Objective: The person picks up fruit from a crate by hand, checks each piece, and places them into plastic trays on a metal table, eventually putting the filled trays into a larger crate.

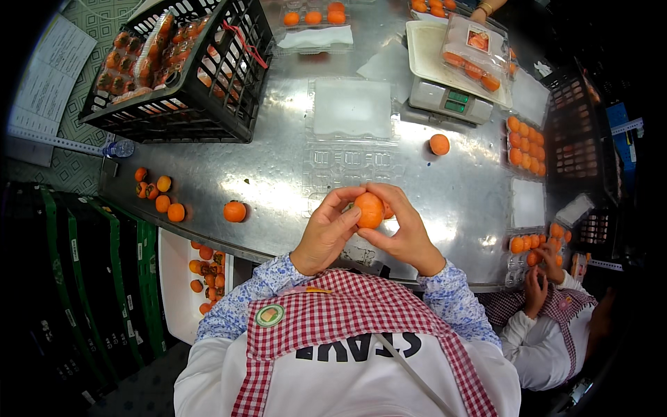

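Observation:
Above the steel table's near edge, both my hands close around one orange persimmon (370,210). My left hand (325,229) pinches it with thumb and fingertips from the left. On the other side, the fingers of my right hand (406,233) wrap it. A bit of orange shows behind it between my right fingers; whether that is a second fruit I cannot tell. Just beyond my hands lies an opened transparent plastic clamshell box (351,158), a white pad (351,108) in its far half. Single persimmons rest left of my hands (235,211) and farther right (439,144).
A black crate (229,90) of packed fruit stands far left, loose persimmons (162,203) nearer. A white tub (177,278) of persimmons sits below the left edge. At far right, a scale (450,101) bears a filled box. A co-worker's hands (538,281) handle fruit at right.

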`<state>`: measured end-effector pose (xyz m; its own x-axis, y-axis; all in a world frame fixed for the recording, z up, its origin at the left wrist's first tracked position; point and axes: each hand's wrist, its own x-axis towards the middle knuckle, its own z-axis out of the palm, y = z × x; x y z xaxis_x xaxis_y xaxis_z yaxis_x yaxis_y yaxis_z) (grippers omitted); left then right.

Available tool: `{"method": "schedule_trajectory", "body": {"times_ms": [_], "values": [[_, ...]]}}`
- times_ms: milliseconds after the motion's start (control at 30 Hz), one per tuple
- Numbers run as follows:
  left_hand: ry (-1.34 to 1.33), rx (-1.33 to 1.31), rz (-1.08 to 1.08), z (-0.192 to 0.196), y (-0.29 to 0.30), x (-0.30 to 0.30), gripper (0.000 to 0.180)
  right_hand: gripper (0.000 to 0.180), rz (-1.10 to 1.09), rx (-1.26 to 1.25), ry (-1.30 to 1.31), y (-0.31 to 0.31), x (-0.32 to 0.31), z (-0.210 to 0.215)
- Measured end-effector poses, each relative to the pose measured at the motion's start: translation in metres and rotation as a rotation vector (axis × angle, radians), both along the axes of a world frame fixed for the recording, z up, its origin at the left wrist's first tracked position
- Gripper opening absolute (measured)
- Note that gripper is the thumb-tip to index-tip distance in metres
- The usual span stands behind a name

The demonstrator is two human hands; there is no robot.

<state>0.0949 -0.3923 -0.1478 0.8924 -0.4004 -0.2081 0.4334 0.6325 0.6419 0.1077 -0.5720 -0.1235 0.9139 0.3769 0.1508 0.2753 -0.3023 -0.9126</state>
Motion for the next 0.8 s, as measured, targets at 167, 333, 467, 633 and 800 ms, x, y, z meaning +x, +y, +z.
{"method": "schedule_trajectory", "body": {"times_ms": [167,333,467,633,800], "values": [[-0.005,0.035,-0.006,-0.002,-0.001,-0.001,0.036,0.063,-0.017,-0.01,0.031,-0.001,-0.001,-0.001],[0.016,0.146,0.001,0.011,-0.001,0.0,0.039,0.06,-0.083,-0.088,-0.075,-0.019,0.014,-0.008],[0.031,0.228,0.033,0.003,0.015,0.001,0.036,0.057,-0.256,-0.174,0.001,-0.055,0.055,-0.031],[0.081,0.271,0.099,-0.007,0.034,-0.006,0.028,0.056,-0.081,-0.388,-0.125,-0.062,0.09,-0.056],[0.079,0.346,0.219,-0.013,0.063,-0.017,0.023,0.057,0.08,-0.53,-0.184,-0.048,0.109,-0.076]]}}
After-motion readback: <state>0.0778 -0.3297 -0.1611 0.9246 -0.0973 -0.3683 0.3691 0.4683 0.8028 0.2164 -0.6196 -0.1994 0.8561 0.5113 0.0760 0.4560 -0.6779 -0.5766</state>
